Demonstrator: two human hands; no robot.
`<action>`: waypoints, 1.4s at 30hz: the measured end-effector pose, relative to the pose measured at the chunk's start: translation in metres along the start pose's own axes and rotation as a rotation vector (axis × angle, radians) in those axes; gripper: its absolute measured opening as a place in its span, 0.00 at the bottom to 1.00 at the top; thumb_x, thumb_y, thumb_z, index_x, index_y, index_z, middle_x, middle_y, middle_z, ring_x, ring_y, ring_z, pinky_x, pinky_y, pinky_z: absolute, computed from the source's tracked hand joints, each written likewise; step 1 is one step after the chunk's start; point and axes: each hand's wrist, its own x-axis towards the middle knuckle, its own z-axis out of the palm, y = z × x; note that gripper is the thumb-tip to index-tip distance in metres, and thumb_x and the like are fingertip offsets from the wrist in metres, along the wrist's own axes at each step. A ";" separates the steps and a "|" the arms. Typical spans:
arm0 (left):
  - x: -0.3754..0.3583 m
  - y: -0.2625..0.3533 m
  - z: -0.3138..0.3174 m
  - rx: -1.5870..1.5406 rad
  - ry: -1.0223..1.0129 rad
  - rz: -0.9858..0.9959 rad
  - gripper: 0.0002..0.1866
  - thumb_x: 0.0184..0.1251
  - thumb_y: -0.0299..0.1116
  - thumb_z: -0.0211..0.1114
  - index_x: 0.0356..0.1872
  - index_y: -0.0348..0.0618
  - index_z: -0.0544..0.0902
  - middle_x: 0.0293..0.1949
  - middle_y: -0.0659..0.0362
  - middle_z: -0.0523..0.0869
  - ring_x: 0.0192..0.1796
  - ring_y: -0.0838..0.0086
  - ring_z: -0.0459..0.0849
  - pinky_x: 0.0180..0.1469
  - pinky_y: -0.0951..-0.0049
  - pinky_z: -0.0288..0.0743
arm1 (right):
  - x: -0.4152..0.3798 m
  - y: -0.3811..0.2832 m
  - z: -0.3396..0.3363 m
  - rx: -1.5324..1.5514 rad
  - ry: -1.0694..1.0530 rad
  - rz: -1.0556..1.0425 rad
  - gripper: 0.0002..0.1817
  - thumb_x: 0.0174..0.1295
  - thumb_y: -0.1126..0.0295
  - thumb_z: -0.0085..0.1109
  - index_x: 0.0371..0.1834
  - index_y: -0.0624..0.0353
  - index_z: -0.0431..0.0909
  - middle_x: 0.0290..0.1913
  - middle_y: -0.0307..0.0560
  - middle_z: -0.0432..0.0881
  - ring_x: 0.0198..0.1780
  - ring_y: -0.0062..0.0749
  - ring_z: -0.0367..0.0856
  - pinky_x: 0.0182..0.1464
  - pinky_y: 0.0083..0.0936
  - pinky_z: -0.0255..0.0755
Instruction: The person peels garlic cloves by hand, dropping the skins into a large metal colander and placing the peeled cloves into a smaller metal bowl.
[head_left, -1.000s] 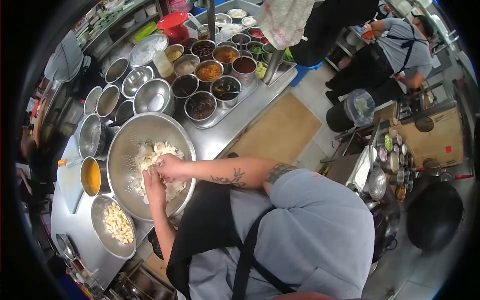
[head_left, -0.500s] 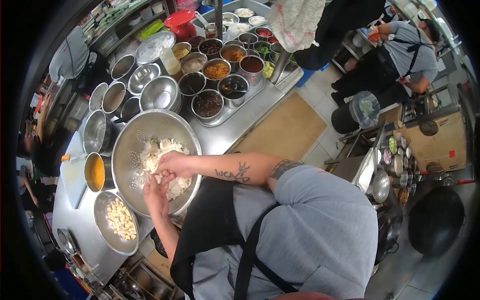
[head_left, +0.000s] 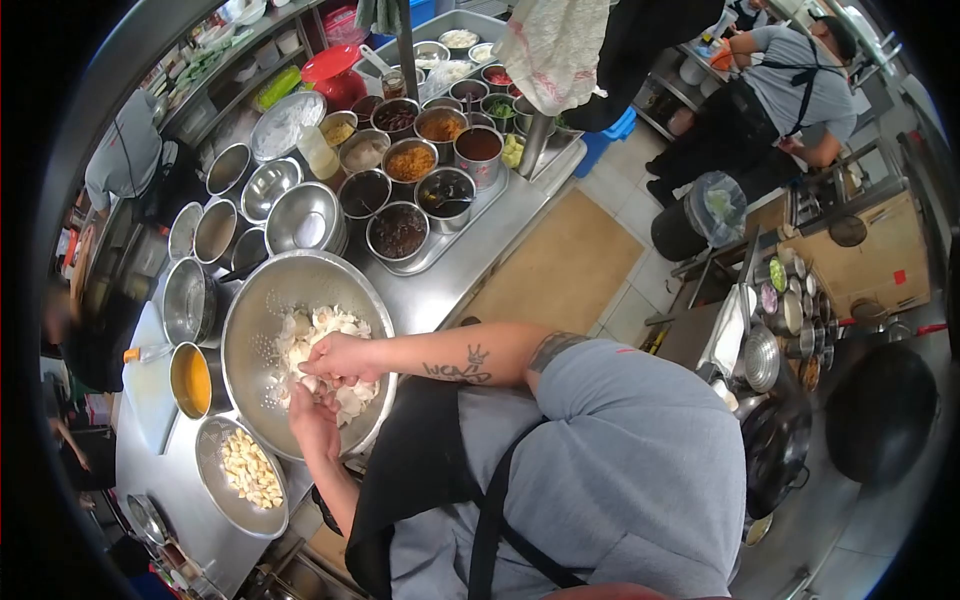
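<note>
A large perforated metal bowl holds pale garlic with loose papery skins. Above it my two hands meet, fingers pinched together. My right hand, on the tattooed arm, reaches across the bowl with its fingertips closed on a small pale garlic clove, mostly hidden by the fingers. My left hand comes over the near rim, its fingers curled and pressed to the same clove. Beside the bowl is a smaller perforated colander with peeled garlic cloves.
A pot of orange-yellow liquid and a pale cutting board are beyond the bowl. Stacked metal bowls and a tray of sauce and ingredient pots stand to the right. Another person works across the aisle.
The camera view has shifted, so the bowls and counter appear slightly lower. My hands stay together over the bowl, with the fingertips slightly repositioned.
</note>
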 end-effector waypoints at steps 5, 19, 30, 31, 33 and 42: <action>0.001 -0.001 -0.004 0.153 -0.154 0.050 0.19 0.81 0.48 0.51 0.44 0.41 0.76 0.28 0.64 0.77 0.25 0.81 0.70 0.27 0.80 0.67 | 0.002 0.001 0.000 -0.229 -0.007 -0.135 0.15 0.68 0.58 0.65 0.39 0.59 0.77 0.24 0.38 0.76 0.22 0.18 0.70 0.19 0.18 0.60; 0.041 -0.027 0.020 0.275 0.115 0.415 0.21 0.81 0.45 0.53 0.33 0.38 0.79 0.27 0.60 0.82 0.28 0.79 0.79 0.27 0.76 0.72 | 0.026 0.021 0.020 -0.196 0.381 -0.403 0.19 0.69 0.60 0.54 0.28 0.66 0.79 0.22 0.48 0.79 0.23 0.30 0.77 0.27 0.31 0.72; 0.020 -0.016 0.048 -0.033 0.217 0.251 0.19 0.81 0.44 0.52 0.36 0.39 0.76 0.33 0.59 0.82 0.32 0.76 0.82 0.30 0.77 0.77 | 0.017 0.022 0.025 -0.403 0.543 -0.597 0.19 0.65 0.61 0.56 0.26 0.69 0.80 0.26 0.66 0.82 0.28 0.51 0.85 0.33 0.42 0.76; 0.021 -0.016 0.046 -0.072 0.211 0.228 0.19 0.82 0.45 0.51 0.36 0.40 0.76 0.31 0.60 0.81 0.30 0.77 0.81 0.28 0.77 0.75 | 0.013 0.018 0.027 -0.404 0.535 -0.584 0.19 0.65 0.61 0.56 0.26 0.69 0.80 0.26 0.65 0.83 0.28 0.50 0.86 0.33 0.41 0.77; 0.026 -0.018 0.037 -0.132 0.160 0.169 0.18 0.82 0.46 0.51 0.37 0.41 0.76 0.28 0.63 0.79 0.27 0.79 0.77 0.24 0.78 0.69 | 0.002 0.006 0.026 -0.428 0.424 -0.497 0.20 0.65 0.60 0.57 0.26 0.70 0.80 0.25 0.63 0.83 0.28 0.47 0.87 0.32 0.38 0.77; 0.018 -0.002 0.010 -0.194 0.021 -0.015 0.17 0.82 0.47 0.50 0.40 0.45 0.75 0.22 0.67 0.71 0.19 0.84 0.63 0.19 0.80 0.54 | 0.021 0.006 0.002 -0.391 -0.047 -0.441 0.22 0.66 0.54 0.65 0.31 0.66 0.81 0.24 0.49 0.85 0.25 0.26 0.85 0.24 0.24 0.75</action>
